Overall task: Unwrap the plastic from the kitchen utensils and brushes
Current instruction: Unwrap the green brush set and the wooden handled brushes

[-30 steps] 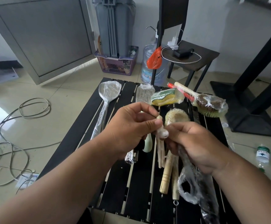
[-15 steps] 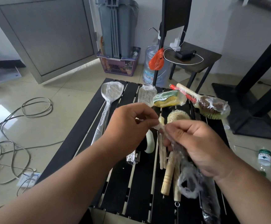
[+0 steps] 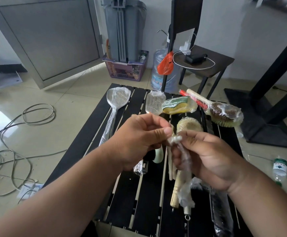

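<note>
Above a black slatted table (image 3: 139,202), my left hand (image 3: 139,139) and my right hand (image 3: 207,158) meet over a bunched wad of clear plastic wrap (image 3: 174,139). My left thumb and fingers pinch the wad; my right hand grips the plastic strand that trails down from it. On the table lie a wrapped ladle (image 3: 117,103), a wrapped spatula (image 3: 154,103), a wrapped green-yellow sponge (image 3: 178,106), a wrapped brown brush (image 3: 224,113), a pale bristle brush (image 3: 188,125) and wooden-handled utensils (image 3: 176,190).
A dark wrapped item (image 3: 223,214) lies at the table's right front. Behind stand a black chair (image 3: 204,60) with an orange bag (image 3: 165,64), a water jug (image 3: 156,74) and a purple basket (image 3: 127,69). Cables (image 3: 11,151) and a bottle (image 3: 279,168) lie on the floor.
The plastic between my hands has bunched into a wad at my left thumb again. My right hand has shifted slightly down and toward me along the strand.
</note>
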